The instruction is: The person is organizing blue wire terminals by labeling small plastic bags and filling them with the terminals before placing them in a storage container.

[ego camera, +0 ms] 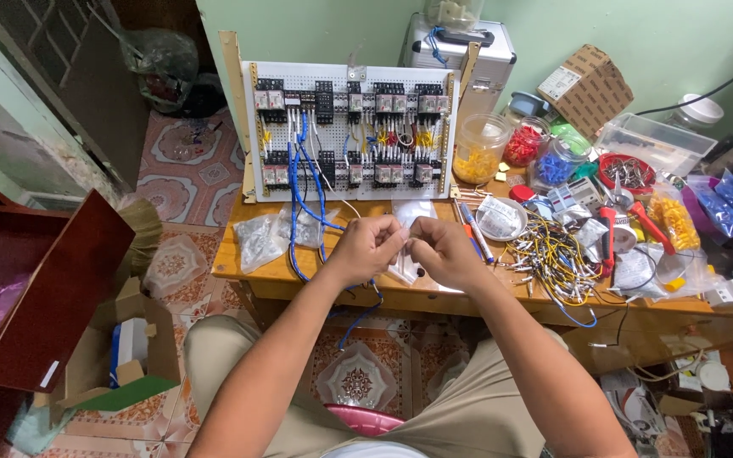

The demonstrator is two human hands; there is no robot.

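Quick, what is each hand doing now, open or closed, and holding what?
Left hand: fingers pinched shut on a small clear plastic bag.
Right hand: also pinched shut on the same clear bag, above the wooden table.

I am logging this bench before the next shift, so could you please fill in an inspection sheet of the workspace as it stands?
Surface: wooden table, crowded, mostly on its right half.
Job's things: white wiring panel with relay blocks stands upright at the back; small clear plastic bag under the hands.
Clutter: jars of coloured terminals, red-handled pliers, cardboard box.
Hands: left hand and right hand meet fingertip to fingertip, pinching something too small to identify.
Cables: blue wires hang from the panel over the table edge; pile of yellow wires.
Surroundings: patterned tiled floor, open carton.
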